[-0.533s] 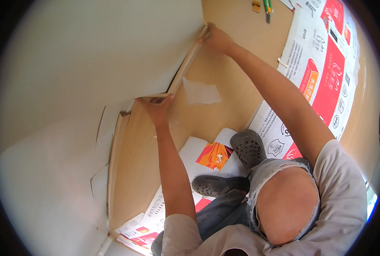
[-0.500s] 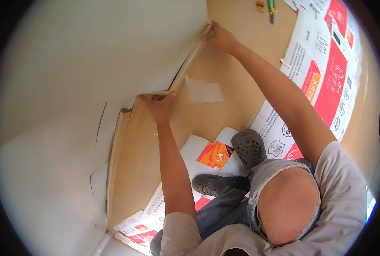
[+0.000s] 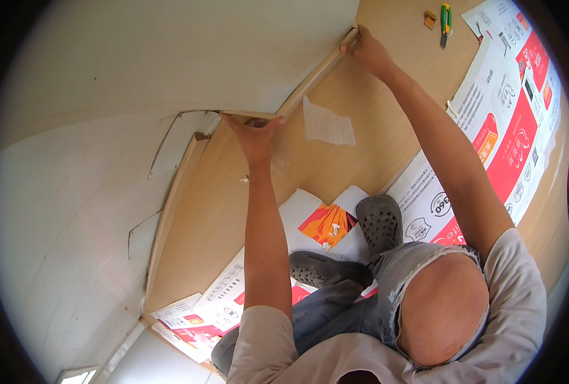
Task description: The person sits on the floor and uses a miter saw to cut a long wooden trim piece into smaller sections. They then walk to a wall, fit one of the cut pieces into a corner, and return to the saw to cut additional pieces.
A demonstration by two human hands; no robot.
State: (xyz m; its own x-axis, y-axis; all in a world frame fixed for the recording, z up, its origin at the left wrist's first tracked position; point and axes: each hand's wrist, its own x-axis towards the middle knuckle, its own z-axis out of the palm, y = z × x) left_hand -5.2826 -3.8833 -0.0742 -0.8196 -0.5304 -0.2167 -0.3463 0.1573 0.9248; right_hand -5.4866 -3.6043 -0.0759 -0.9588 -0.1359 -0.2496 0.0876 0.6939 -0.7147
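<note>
A pale wooden strip (image 3: 313, 81) runs along the edge of a large white panel (image 3: 169, 57) and meets a short edge at a corner. My right hand (image 3: 369, 50) grips the upper end of the strip at top centre. My left hand (image 3: 253, 137) holds the corner, thumb and fingers spread along either end of the short piece; some fingertips are hidden. Beyond the strip is a wooden board (image 3: 387, 115) bearing a translucent white scrap (image 3: 328, 125). Left of my left hand, another wooden strip (image 3: 177, 185) borders cracked or cut white surfacing (image 3: 92, 211).
A green utility knife (image 3: 445, 25) and small yellow piece (image 3: 430, 19) lie at the top right. Printed white-and-red cardboard sheets (image 3: 508, 153) cover the right and lower board. My grey clogs (image 3: 379, 224) and bent knee (image 3: 443, 307) are at lower centre.
The panel, strips and both hands sit higher and farther right in the picture, as the view has shifted. Both hands keep hold of the same places.
</note>
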